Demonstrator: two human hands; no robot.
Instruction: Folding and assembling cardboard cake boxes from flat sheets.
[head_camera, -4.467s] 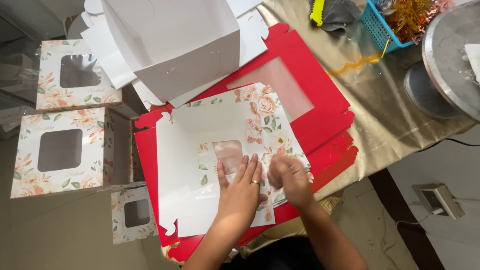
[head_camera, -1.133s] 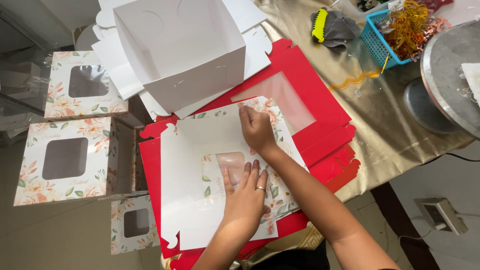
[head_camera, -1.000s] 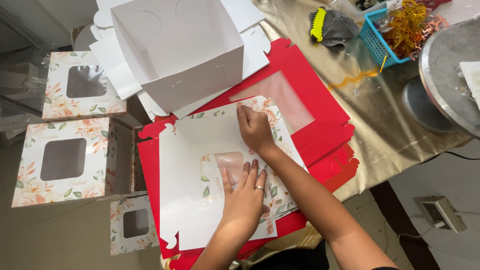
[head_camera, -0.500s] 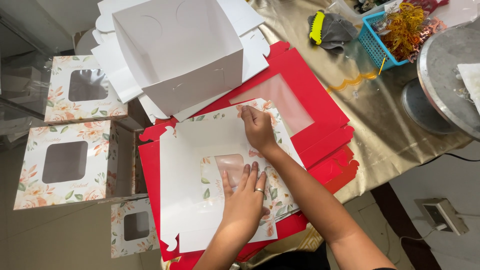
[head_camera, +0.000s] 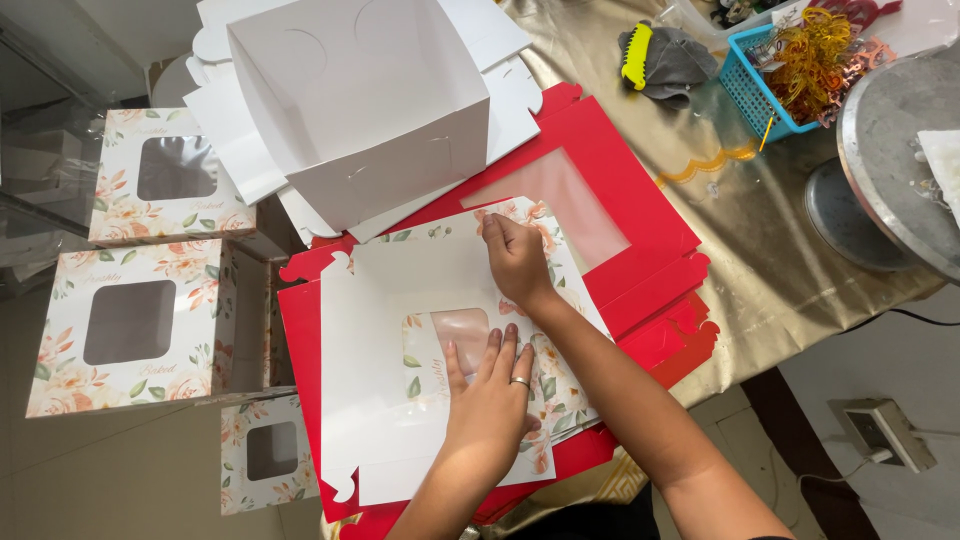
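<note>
1. In the head view, one flat floral box (head_camera: 440, 300) lay unfolded on a stack of red box sheets (head_camera: 640, 230) on the table (head_camera: 760, 230).
2. The left hand (head_camera: 490, 400) pressed it, fingers spread flat.
3. The right hand (head_camera: 515, 260) pinched its upper flap.
4. Three folded floral boxes (head_camera: 130, 330) stood left; one white box (head_camera: 370, 110) stood behind.

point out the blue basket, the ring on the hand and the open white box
blue basket (head_camera: 752, 92), head view, its left wall
ring (head_camera: 520, 381), head view, band on left hand's finger
open white box (head_camera: 400, 165), head view, its front wall
</note>
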